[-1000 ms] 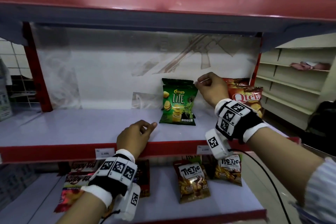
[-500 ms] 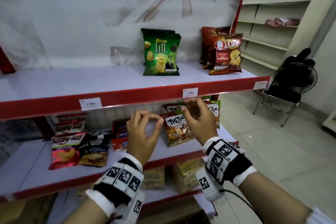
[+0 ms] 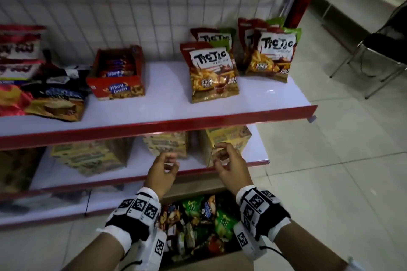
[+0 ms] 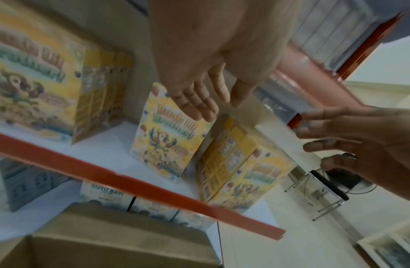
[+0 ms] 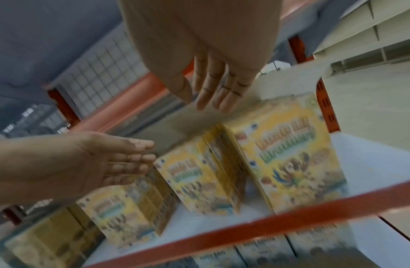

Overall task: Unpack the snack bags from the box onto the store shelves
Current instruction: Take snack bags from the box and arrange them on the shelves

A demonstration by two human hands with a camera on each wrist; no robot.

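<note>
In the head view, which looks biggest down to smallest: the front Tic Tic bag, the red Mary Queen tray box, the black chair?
1. Red cardboard Mary Queen tray box
2. Front brown Tic Tic snack bag, nearly as large
3. Black metal-legged chair, unsure: farther away and cut off at the frame edge.

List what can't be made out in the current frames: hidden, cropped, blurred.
- Cardboard box, head view: near side cut by the bottom edge; both wrists cover its corners, so the bag count is unknowable.
- Snack bags in the box: dark and jumbled, brands unreadable.
- Yellow cartons, wrist views: motion blur smears the lettering.
- Bags at the shelf's left end, head view: cropped by the left edge.
- Left hand and right hand: empty, fingers loose.
</note>
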